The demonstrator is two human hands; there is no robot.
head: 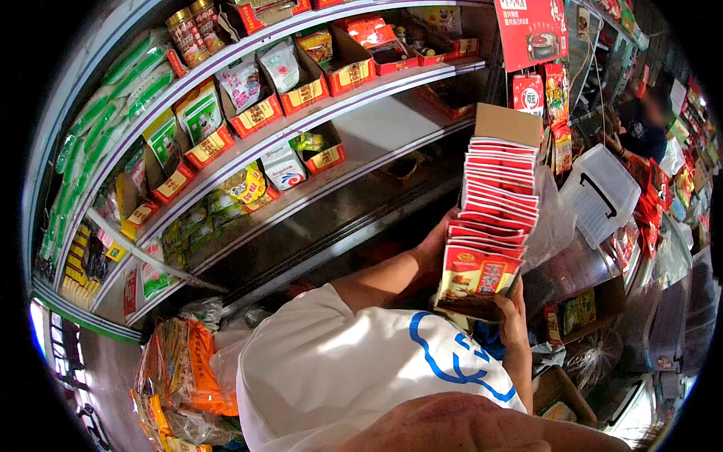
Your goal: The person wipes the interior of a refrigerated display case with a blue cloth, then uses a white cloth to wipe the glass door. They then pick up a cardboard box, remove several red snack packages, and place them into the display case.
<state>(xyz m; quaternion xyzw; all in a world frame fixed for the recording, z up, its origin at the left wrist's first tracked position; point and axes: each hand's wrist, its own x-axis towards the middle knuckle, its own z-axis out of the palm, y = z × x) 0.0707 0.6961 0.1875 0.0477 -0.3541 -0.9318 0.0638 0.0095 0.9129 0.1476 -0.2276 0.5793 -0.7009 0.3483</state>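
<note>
In front of my chest is a long cardboard box point(506, 125) tightly filled with a row of red-and-white seasoning packets point(500, 186). The front packet point(480, 277) faces me and shows red and yellow print with a food picture. My left hand point(444, 231) grips the box's left side, its fingers partly hidden behind it. At the near right corner, my right hand point(513, 308) holds the box with the thumb over its front. To the left, a tiered shelf point(390, 121) carries open red-and-yellow display boxes point(308, 97) of bagged goods.
Right of the held box lies a clear plastic bin point(601, 192) with a black handle. Hanging packets point(528, 93) are beyond it. Another person point(644, 133) is at the far right. Orange bagged goods point(197, 361) stand low at left, and an open carton point(565, 395) sits low at right.
</note>
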